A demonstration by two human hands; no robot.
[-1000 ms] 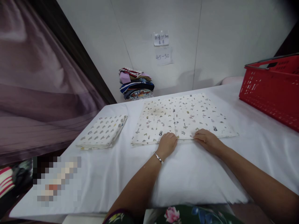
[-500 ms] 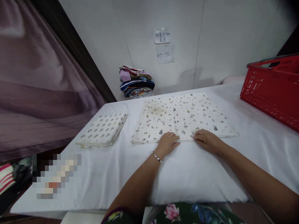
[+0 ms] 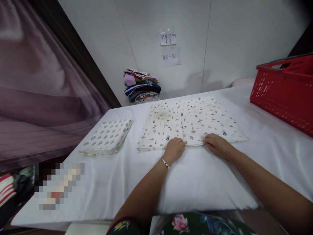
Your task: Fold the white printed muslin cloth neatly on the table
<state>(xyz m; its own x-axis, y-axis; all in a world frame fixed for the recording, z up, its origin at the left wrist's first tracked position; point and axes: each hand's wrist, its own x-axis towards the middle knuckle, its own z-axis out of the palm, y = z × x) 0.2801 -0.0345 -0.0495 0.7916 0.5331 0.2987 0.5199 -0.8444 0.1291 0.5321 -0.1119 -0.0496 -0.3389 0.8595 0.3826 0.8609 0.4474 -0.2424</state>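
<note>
A cream cloth with small plant and figure prints lies flat and folded on the white-covered table, a crease running down its middle. My left hand, with a silver bracelet at the wrist, is closed on the near edge just left of that crease. A short way to the right, my right hand has its fingers over the same edge; its thumb is mostly hidden. Left of this cloth rests a smaller folded cloth with grey leaf-like prints, apart from both hands.
The table has a white cover. A red plastic basket stands at the right. Behind the table's far edge is a stack of folded fabrics. Paper signs hang on the wall, and a mauve curtain hangs at the left.
My right hand has turned slightly, its fingers now reaching farther over the cloth's edge. My left thumb has drawn in toward the fingers. The view has shifted a little.
</note>
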